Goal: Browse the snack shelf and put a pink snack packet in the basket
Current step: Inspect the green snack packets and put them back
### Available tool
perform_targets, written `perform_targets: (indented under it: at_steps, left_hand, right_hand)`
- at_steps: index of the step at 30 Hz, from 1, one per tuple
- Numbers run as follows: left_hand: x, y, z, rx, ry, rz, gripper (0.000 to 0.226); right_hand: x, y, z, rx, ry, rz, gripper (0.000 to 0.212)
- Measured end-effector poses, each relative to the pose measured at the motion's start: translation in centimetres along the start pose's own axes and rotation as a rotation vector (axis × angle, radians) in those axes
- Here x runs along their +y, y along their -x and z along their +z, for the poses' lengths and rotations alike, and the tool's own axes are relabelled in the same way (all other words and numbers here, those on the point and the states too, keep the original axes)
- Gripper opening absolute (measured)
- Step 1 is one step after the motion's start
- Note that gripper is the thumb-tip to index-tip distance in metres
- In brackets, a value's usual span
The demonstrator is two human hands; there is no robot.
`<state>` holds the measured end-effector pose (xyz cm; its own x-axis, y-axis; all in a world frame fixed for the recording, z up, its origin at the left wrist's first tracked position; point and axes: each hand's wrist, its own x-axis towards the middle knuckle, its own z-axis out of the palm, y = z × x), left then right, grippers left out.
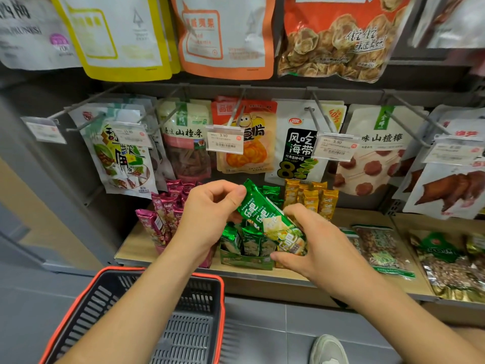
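Wood shelf [136, 248] sits under rows of pegs w/ hanging snack bags and price tags [225, 139]. On it, three lots of small packets stand side by side: pink packets [168, 211] at left, green ones in an open green box [246, 261] in the middle, yellow packets [312, 198] at right. Flat nut bags [383, 248] lie further right.

Both hands are on one green packet [270, 219], held tilted just above the green box. Left hand [207, 219] pinches its top end betw. thumb and fingers; right hand [315, 248] curls round its lower end. Pink packets are all on the shelf, just behind the left hand and wrist; touching or not, can't tell.

Basket [105, 298] — grey w/ orange rim — is below the shelf edge, left of centre, under the left forearm. Pale shoe [328, 348] shows at the bottom edge, right of the basket.
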<state>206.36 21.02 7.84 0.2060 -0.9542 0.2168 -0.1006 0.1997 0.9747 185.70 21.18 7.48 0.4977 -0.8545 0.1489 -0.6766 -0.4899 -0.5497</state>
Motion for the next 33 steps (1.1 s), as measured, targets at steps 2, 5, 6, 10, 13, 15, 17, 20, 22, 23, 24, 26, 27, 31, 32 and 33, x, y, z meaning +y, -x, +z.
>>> perform_targets:
  at_steps: [2,5,6,10,13,15,17,20,22,23,24,26,27,31,32,33]
  left_hand:
    - [-0.3,-0.1,0.2,-0.018,0.012,-0.003,0.034]
    - [-0.2,-0.2,0.4,-0.046,0.056,-0.011,0.036]
    - [-0.2,-0.3,0.3,-0.049,0.069,-0.006,0.033]
    - [0.6,-0.1,-0.6,-0.145,0.063,0.020,0.008]
    - [0.9,0.2,-0.6,-0.213,-0.032,0.048,0.017]
    - [0.9,0.2,-0.4,-0.178,-0.017,0.066,0.019]
    - [0.7,0.1,-0.5,-0.145,0.048,0.030,0.018]
    - [0.3,-0.1,-0.7,-0.070,0.131,-0.080,0.015]
    - [0.1,-0.1,-0.5,-0.025,0.179,-0.119,0.013]
    - [0.0,-0.1,-0.4,-0.011,0.205,-0.129,0.012]
    - [-0.1,-0.1,-0.3,0.001,0.226,-0.137,0.010]
    - [-0.2,-0.1,-0.3,0.013,0.227,-0.145,0.013]
    - [-0.3,-0.2,-0.3,0.009,0.208,-0.141,0.017]
    - [-0.2,-0.2,-0.6,-0.144,0.187,-0.137,0.021]
    - [-0.2,-0.2,-0.6,-0.185,0.186,-0.159,0.024]
    - [-0.2,-0.2,-0.5,-0.216,0.184,-0.186,0.025]
  right_hand:
    - [-0.3,-0.1,-0.2,-0.033,0.006,-0.014,0.054]
    - [-0.5,-0.1,-0.2,-0.064,0.041,-0.020,0.055]
    - [-0.5,0.0,-0.2,-0.066,0.055,-0.018,0.056]
    - [-0.4,0.1,-0.4,-0.050,0.176,-0.006,0.070]
    - [-0.5,0.1,-0.6,-0.039,0.291,0.005,0.072]
    - [-0.5,0.3,-0.7,-0.017,0.320,-0.006,0.071]
    - [-0.6,0.4,-0.8,-0.004,0.296,-0.024,0.069]
    - [-0.9,0.6,-0.7,-0.031,0.212,-0.028,0.068]
    - [-0.8,0.5,-0.6,-0.068,0.185,-0.024,0.073]
    - [-0.6,0.4,-0.5,-0.097,0.180,-0.020,0.077]
    - [-0.4,0.3,-0.5,-0.134,0.170,-0.010,0.081]
    - [0.0,0.1,-0.5,-0.214,0.111,0.011,0.083]
    - [0.3,0.1,-0.6,-0.239,0.076,0.017,0.080]
    - [0.8,0.2,-0.8,-0.213,0.044,-0.011,0.072]
    - [0.9,0.2,-0.8,-0.193,0.061,-0.025,0.071]
    - [0.9,0.3,-0.9,-0.172,0.068,-0.033,0.071]
